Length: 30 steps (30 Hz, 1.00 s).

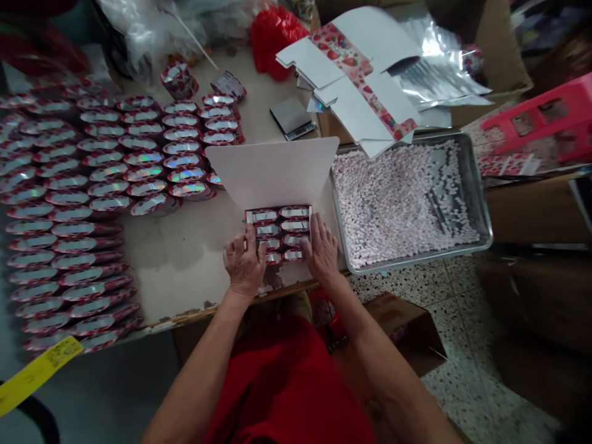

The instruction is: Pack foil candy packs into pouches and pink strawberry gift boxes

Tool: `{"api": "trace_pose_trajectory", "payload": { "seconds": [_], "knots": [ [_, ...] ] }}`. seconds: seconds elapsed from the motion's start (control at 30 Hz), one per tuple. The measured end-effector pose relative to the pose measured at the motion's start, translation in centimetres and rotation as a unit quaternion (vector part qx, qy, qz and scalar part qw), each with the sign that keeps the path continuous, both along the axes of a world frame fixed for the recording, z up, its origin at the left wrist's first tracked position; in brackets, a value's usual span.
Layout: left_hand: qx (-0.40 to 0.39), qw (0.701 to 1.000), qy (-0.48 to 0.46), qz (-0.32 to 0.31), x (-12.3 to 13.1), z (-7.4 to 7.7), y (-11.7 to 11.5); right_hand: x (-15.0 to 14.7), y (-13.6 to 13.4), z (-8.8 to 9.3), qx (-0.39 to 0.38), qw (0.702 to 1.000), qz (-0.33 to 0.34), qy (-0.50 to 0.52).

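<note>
A small carton (272, 172) stands at the table's front edge with its white lid flap raised at the back. Inside it, several red-and-white packets (280, 228) stand on edge in two columns. My left hand (245, 262) holds the carton's left side, fingers bent and thumb over the front packets. On the opposite side my right hand (322, 250) grips the wall, with its thumb reaching inward to the packets. The carton's lower front is partly covered by my hands.
Rows of similar packets (106, 159) fill the table's left. On the right, a metal tray (485, 216) holds small pale pellets and tweezers (437, 209). Flat strawberry-printed cartons (365, 92) lie behind it, near a small scale (292, 117) and a red bag (277, 40).
</note>
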<state>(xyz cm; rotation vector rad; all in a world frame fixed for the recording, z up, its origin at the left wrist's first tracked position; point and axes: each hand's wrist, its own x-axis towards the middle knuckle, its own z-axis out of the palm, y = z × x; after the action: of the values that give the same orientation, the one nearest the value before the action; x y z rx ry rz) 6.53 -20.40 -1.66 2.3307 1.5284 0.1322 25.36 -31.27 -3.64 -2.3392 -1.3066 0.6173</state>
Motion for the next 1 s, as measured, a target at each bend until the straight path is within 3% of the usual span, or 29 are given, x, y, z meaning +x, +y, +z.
{"api": "trace_pose_trajectory", "payload": {
  "seconds": [0.07, 0.17, 0.23, 0.33, 0.43, 0.5, 0.63, 0.7, 0.77, 0.87, 1.0],
  "knots": [
    [-0.003, 1.0, 0.02, 0.009, 0.3, 0.5, 0.1, -0.3, 0.5, 1.2, -0.033, 0.998, -0.001, -0.06],
    [-0.034, 0.997, -0.064, 0.018, -0.6, 0.6, 1.9, 1.2, 1.0, 2.2, -0.014, 0.999, 0.014, -0.033],
    [-0.082, 0.983, -0.164, 0.012, -1.8, 0.0, 3.8, 3.2, 1.1, 1.7, 0.042, 0.997, 0.026, 0.06],
    [-0.17, 0.944, -0.28, 0.027, -3.3, -1.1, 6.1, 5.7, 1.0, -0.1, 0.119, 0.971, 0.011, 0.209],
    [-0.229, 0.917, -0.319, 0.076, -3.3, -2.0, 7.8, 6.3, 1.2, -1.5, 0.134, 0.951, -0.037, 0.278],
    [-0.271, 0.9, -0.332, 0.075, -2.5, -2.4, 9.3, 6.4, 1.8, -1.7, 0.131, 0.949, -0.045, 0.283],
    [-0.381, 0.867, -0.316, -0.055, -0.8, -2.7, 13.1, 7.7, 3.3, -1.2, 0.099, 0.958, 0.013, 0.267],
    [-0.343, 0.888, -0.265, -0.155, -0.5, -2.4, 14.7, 8.8, 3.8, -0.8, 0.089, 0.963, 0.062, 0.248],
    [-0.253, 0.916, -0.206, -0.231, -0.6, -1.9, 15.6, 10.0, 4.0, -0.3, 0.079, 0.97, 0.12, 0.196],
    [-0.181, 0.924, -0.13, -0.309, -1.2, 0.0, 15.7, 11.0, 3.9, 1.1, 0.048, 0.971, 0.229, 0.05],
    [-0.121, 0.882, 0.026, -0.455, -2.1, 3.0, 12.8, 10.0, 3.5, 4.1, 0.017, 0.923, 0.375, -0.082]
  ]
}}
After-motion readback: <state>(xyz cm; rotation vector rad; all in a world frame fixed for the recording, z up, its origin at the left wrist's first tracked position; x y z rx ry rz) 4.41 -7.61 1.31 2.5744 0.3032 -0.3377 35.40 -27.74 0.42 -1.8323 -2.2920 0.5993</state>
